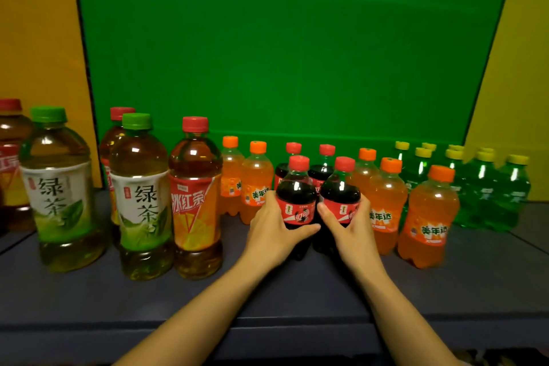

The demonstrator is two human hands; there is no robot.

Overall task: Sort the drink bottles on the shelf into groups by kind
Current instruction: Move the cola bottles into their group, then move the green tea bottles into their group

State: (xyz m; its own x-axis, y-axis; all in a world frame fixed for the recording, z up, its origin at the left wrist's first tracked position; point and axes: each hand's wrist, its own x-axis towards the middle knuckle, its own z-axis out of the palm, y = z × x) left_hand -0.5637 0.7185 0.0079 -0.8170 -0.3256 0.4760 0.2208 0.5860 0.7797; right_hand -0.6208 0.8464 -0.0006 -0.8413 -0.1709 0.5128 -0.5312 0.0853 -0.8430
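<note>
A: Position of hands?
B: Left hand (271, 229) wrapped round one cola bottle (295, 202), right hand (349, 227) round another (341, 202); both upright, touching, mid-shelf (297, 291).
A: Destination?
B: Likely the two colas (323, 169) directly behind.

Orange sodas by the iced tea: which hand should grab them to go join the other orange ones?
Probably the left hand. The two orange sodas stand just beyond it, while the right hand would have to cross both cola bottles.
</note>
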